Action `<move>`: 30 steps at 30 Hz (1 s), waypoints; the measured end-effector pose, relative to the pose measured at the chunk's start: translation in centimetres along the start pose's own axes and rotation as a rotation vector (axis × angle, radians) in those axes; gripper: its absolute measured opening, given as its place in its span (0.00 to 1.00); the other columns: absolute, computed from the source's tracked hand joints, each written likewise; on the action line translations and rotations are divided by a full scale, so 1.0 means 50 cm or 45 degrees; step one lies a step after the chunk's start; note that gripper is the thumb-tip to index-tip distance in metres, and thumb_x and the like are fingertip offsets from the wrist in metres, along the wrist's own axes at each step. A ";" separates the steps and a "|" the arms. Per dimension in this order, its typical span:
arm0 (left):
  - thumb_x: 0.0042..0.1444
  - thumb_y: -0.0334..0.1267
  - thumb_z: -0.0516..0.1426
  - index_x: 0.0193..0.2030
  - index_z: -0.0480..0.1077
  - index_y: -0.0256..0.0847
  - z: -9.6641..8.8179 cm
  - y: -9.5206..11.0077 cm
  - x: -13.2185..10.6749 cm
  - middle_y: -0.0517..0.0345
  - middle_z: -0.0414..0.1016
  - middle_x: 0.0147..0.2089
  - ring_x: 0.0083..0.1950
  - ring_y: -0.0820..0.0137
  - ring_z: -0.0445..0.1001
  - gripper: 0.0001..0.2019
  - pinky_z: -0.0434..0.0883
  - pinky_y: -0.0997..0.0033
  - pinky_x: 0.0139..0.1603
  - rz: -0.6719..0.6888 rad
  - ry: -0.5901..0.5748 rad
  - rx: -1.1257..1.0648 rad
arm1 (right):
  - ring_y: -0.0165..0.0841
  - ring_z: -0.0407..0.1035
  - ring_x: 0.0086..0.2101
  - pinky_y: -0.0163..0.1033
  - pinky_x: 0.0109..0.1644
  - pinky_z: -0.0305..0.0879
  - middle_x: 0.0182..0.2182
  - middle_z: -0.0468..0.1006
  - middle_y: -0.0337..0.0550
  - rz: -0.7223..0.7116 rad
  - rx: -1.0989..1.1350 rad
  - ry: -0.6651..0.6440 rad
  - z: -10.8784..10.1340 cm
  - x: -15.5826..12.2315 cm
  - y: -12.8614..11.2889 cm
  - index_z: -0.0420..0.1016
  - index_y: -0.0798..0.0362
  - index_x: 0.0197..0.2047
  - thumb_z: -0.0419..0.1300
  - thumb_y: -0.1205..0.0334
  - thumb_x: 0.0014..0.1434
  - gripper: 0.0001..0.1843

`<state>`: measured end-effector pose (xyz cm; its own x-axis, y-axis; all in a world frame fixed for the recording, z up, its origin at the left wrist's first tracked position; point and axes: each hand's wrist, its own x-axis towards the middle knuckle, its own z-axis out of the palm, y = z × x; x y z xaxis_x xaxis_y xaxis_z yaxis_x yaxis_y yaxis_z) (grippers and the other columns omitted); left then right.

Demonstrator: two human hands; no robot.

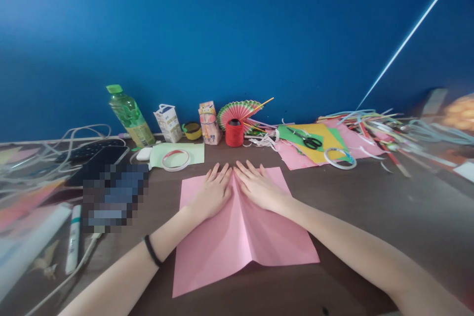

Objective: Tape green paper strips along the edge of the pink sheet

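A pink sheet of paper (237, 242) lies on the brown table (370, 217) in front of me, with a crease running down its middle. My left hand (213, 192) rests flat on its far left part, fingers stretched out. My right hand (257, 187) lies flat on the far right part, fingers spread, pointing toward the crease. Both hands press on the paper near its top edge and hold nothing.
Behind the paper stand a green bottle (129, 114), a small carton (168, 122), a red thread spool (234, 133), a paper fan (237, 110) and a tape roll (176, 159). Black scissors (309, 140) and another tape ring (339, 158) lie on coloured sheets at right. Cables and a pen (74, 237) are at left.
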<state>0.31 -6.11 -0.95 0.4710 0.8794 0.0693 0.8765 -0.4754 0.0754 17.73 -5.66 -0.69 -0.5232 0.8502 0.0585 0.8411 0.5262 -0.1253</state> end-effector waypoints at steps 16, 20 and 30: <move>0.59 0.31 0.41 0.55 0.64 0.26 0.007 0.007 0.007 0.41 0.65 0.58 0.59 0.63 0.63 0.21 0.60 0.62 0.60 0.027 0.233 0.141 | 0.40 0.66 0.44 0.45 0.46 0.62 0.46 0.71 0.51 0.045 -0.078 0.380 0.005 0.020 0.027 0.71 0.57 0.46 0.47 0.62 0.61 0.16; 0.59 0.34 0.41 0.60 0.56 0.25 0.005 0.006 0.007 0.42 0.56 0.63 0.64 0.63 0.54 0.24 0.54 0.60 0.63 -0.041 0.120 0.092 | 0.38 0.66 0.46 0.42 0.51 0.61 0.45 0.73 0.51 0.084 -0.018 0.381 0.007 0.019 0.029 0.70 0.60 0.48 0.44 0.65 0.61 0.19; 0.61 0.36 0.37 0.64 0.48 0.28 0.011 -0.009 0.007 0.45 0.47 0.67 0.67 0.65 0.44 0.26 0.45 0.57 0.65 -0.074 0.008 0.098 | 0.38 0.42 0.63 0.47 0.64 0.43 0.64 0.48 0.47 0.026 0.000 0.104 0.023 0.016 0.025 0.48 0.59 0.64 0.37 0.56 0.62 0.30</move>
<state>0.14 -5.56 -1.50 0.4190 0.9050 0.0730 0.9074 -0.4203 0.0024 18.24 -4.35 -1.95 -0.4931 0.8592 0.1363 0.8514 0.5088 -0.1275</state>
